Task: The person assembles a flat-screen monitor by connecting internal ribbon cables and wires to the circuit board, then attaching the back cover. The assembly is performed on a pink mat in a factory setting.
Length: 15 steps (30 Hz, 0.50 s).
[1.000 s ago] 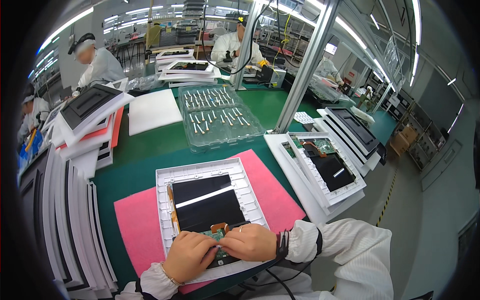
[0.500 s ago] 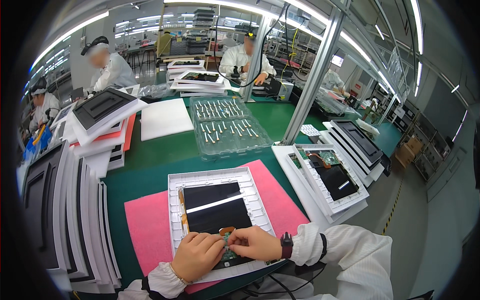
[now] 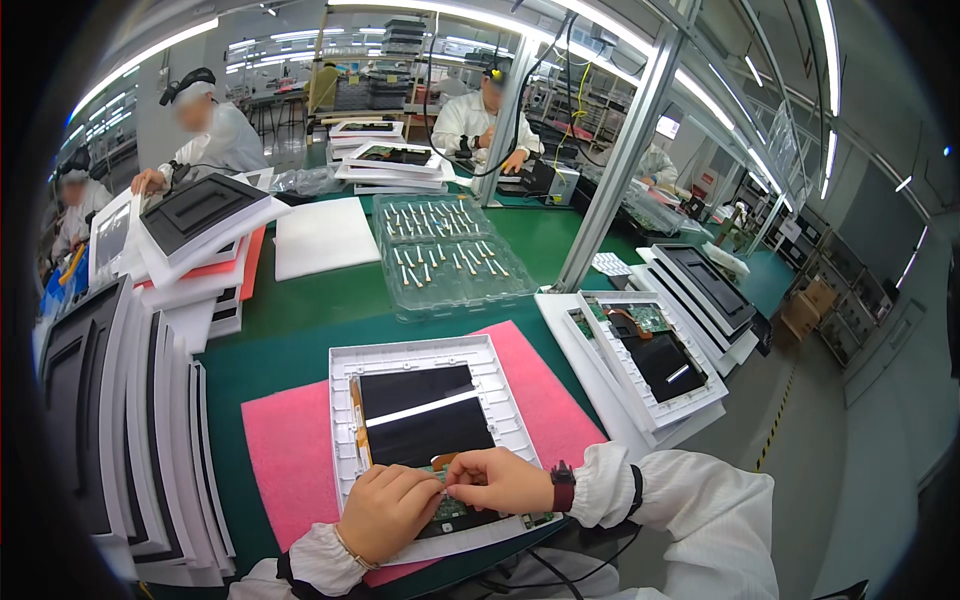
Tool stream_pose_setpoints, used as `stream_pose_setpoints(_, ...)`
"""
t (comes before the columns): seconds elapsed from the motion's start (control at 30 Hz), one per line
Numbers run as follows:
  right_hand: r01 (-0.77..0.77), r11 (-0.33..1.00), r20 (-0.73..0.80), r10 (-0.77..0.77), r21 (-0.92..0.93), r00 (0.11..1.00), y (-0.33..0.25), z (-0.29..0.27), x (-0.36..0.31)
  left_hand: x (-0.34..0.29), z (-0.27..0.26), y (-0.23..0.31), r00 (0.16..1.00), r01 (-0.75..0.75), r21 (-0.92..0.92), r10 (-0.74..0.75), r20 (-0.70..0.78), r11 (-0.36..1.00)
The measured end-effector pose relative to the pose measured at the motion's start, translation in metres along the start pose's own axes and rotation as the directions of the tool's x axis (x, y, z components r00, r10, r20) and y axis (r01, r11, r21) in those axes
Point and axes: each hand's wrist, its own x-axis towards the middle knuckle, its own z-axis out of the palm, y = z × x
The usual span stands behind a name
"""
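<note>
A white plastic frame (image 3: 345, 400) with a black panel (image 3: 430, 430) inside lies on a pink foam sheet (image 3: 280, 440). Both hands meet over a green circuit board (image 3: 452, 508) at the frame's near end. My left hand (image 3: 392, 508) rests across the board's left side, fingers bent and drawn together. From the right, my right hand (image 3: 500, 480) pinches thumb and forefinger against the left fingertips. Whatever sits between the fingers is too small and hidden to name. An orange flex cable (image 3: 443, 461) shows just beyond them.
Beyond the frame sits a clear plastic tray (image 3: 440, 300) of small white strips. A second open frame (image 3: 668, 370) rests on foam at right, near a metal post (image 3: 612, 170). Stacked black-and-white panels (image 3: 85, 410) crowd the left. Co-workers (image 3: 220, 135) sit across the bench.
My right hand has shifted slightly left, and its fingertips now press close to the left ones. At far left, a co-worker's hand has come up beside a white-edged panel.
</note>
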Motion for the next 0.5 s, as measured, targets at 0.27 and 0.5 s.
stream_pose_setpoints(0.27, 0.266, 0.787, -0.085, -0.373, -0.557, 0.924, -0.013, 0.003, -0.012, -0.001, 0.002, -0.001, 0.995, 0.096, -0.095, -0.099, -0.027, 0.991)
stream_pose_setpoints(0.5, 0.408, 0.547, 0.04, -0.563, -0.731, 0.826, -0.012, 0.004, -0.011, 0.0, 0.0, -0.001, 0.993, 0.11, -0.116, -0.114, -0.027, 0.987)
